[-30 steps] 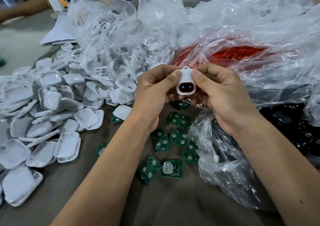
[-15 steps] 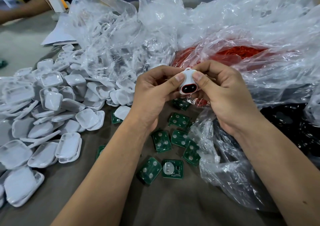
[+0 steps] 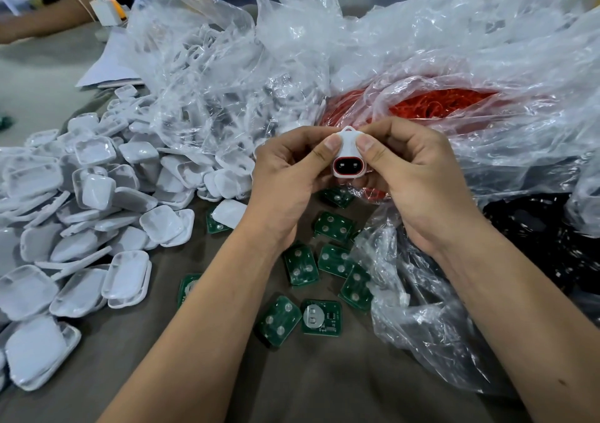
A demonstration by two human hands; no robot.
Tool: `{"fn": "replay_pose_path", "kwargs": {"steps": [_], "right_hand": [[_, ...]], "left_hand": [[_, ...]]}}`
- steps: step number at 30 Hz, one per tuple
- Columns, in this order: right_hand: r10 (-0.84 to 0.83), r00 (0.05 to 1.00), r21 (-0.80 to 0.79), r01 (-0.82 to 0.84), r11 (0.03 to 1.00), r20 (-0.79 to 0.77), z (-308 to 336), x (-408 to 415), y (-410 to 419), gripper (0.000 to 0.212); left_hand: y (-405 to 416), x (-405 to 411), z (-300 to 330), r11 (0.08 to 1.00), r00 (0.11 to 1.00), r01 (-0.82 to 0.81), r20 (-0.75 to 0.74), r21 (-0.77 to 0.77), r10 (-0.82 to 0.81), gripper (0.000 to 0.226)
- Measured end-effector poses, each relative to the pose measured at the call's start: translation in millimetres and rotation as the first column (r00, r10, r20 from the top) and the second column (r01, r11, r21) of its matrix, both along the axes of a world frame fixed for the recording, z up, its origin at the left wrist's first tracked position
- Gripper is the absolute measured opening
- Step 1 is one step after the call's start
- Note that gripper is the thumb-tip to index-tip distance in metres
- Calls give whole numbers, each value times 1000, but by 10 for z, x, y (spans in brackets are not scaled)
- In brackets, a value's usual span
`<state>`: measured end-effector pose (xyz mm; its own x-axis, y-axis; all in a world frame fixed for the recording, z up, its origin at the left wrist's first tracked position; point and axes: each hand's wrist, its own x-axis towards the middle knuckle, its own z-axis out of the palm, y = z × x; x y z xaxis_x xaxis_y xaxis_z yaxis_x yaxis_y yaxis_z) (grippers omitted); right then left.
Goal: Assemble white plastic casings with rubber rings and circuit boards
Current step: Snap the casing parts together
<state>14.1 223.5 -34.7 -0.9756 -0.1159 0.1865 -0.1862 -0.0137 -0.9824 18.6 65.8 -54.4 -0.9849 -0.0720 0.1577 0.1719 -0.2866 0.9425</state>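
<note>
My left hand (image 3: pixel 285 182) and my right hand (image 3: pixel 418 179) both pinch one white plastic casing (image 3: pixel 348 154) above the table, thumbs pressed on its top. A red rubber ring runs around the rim of its open end, which faces me and looks dark inside. Green circuit boards (image 3: pixel 332 226) lie scattered on the brown table below my hands. Loose white casings (image 3: pixel 97 221) are heaped at the left. Red rubber rings (image 3: pixel 431 104) fill a clear plastic bag behind my hands.
Crumpled clear plastic bags (image 3: pixel 227 65) cover the far side and the right. A bag of black parts (image 3: pixel 545 228) lies at the right. Another person's arm (image 3: pixel 42 20) and a white charger (image 3: pixel 105 10) are at the far left.
The casing has tilted between my thumbs, so its red-rimmed open end faces me more squarely. Both hands stay in about the same place.
</note>
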Motion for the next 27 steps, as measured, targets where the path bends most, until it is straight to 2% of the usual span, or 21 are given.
{"fn": "replay_pose_path", "kwargs": {"steps": [7,10,13,18,27], "right_hand": [[-35,999,5,35,999,31,15,13,-3,11],[-24,999,-21,25,999,47,14,13,-8,16],[-17,998,-32,19,999,58,15,7,-5,20],[-9,999,-25,10,1000,50,6,3,-6,20],[-1,999,-30,2,1000,41,9,2,-4,13]], "left_hand": [[6,4,-4,999,996,25,83,-35,-22,10],[-12,7,19,1000,996,20,92,-18,-18,2],[-8,5,18,1000,996,2,94,-14,0,7],[8,3,19,1000,994,-18,104,-12,19,8],[-28,0,14,998,990,46,133,33,-50,2]]}}
